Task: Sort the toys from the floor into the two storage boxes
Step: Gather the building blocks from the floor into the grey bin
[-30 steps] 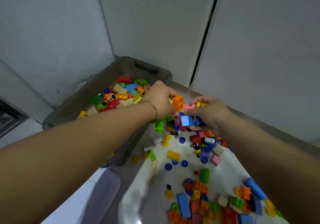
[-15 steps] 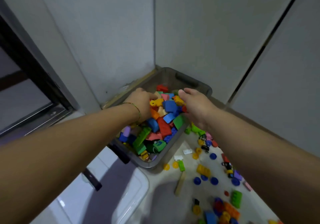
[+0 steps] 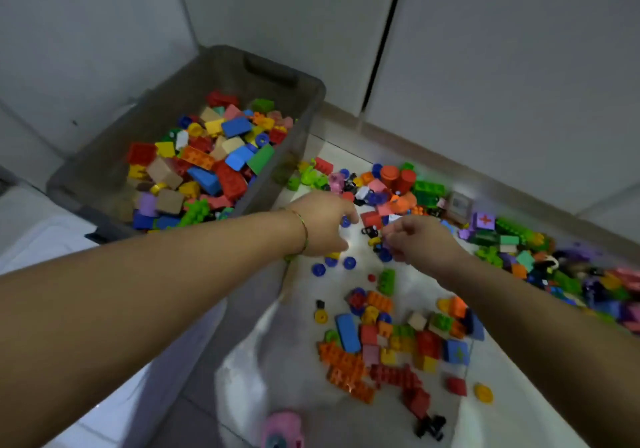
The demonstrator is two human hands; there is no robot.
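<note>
Grey storage box (image 3: 221,67) holds bricks; over floor bricks (image 3: 346,331) our left hand (image 3: 322,226) hangs relaxed, our right hand (image 3: 420,243) curled; we cannot tell whether it holds anything.

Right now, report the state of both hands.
Left hand: open, reaching beside small blue plastic discs.
Right hand: curled; whether it holds anything cannot be told.

Grey box (image 3: 221,67) upper left, heaped with bricks (image 3: 211,160). Loose bricks (image 3: 377,347) scattered over floor (image 3: 332,150) to its right. Left hand (image 3: 322,222), bracelet (image 3: 304,233) on wrist, low beside box, by blue disc (image 3: 345,221). Right hand (image 3: 420,241) close by, fingers curled over small pieces; grip unclear on both. Pink toy (image 3: 282,428) at bottom edge.
</note>
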